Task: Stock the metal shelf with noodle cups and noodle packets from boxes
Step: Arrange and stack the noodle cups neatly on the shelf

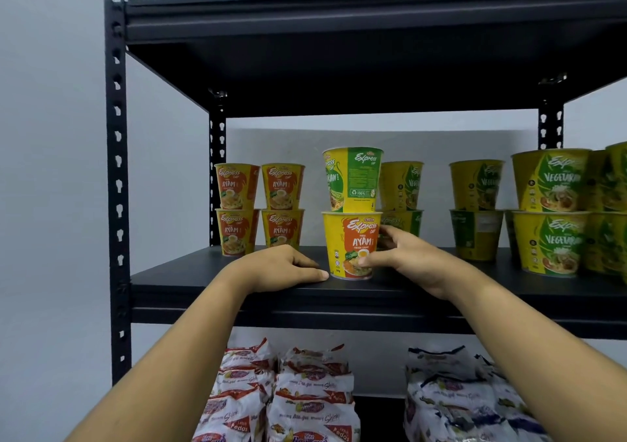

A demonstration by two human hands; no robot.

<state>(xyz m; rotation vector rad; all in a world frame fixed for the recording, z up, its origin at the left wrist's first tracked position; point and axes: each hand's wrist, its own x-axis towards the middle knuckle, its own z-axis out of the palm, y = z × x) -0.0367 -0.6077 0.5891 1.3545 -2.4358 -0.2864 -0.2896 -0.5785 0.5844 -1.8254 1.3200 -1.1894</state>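
A yellow-and-orange Ayam noodle cup [349,238] stands near the front of the black metal shelf [237,280], with a green-and-yellow cup [353,178] stacked on top of it. My right hand [403,258] grips the lower cup from its right side, thumb on the front and fingers round the back. My left hand [281,267] rests on the shelf board just left of that cup, fingers loosely curled and thumb pointing at the cup's base, holding nothing.
Two stacks of orange Ayam cups [259,209] stand at the back left. Green vegetarian cups [549,211] fill the right side in stacks of two. Red-and-white noodle packets [288,394] and blue-and-white packets [454,397] lie on the shelf below. An upper board [339,51] hangs overhead.
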